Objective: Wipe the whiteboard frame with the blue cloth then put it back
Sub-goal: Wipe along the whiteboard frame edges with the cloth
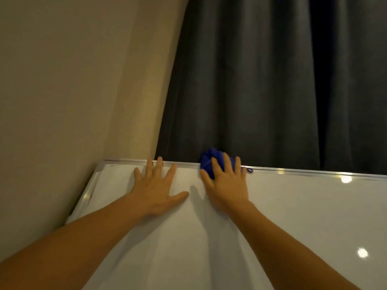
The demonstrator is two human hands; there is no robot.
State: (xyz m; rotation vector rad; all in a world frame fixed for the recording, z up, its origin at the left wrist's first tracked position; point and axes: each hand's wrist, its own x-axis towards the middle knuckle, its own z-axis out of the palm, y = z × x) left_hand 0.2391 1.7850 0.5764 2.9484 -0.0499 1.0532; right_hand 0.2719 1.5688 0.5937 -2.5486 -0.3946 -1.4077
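Note:
A white whiteboard (293, 216) with a silver metal frame (293, 171) fills the lower part of the head view. My right hand (227, 181) presses a bunched blue cloth (209, 159) against the top frame rail, fingers spread over it. A small loop of the cloth sticks out to the right of my fingers. My left hand (158, 185) lies flat on the board surface, fingers apart, fingertips reaching the top rail near the board's upper left corner.
A dark grey curtain (272, 80) hangs behind the board's top edge. A beige wall (73, 80) stands to the left, close to the left frame rail (88, 197). Ceiling lights reflect on the board at the right.

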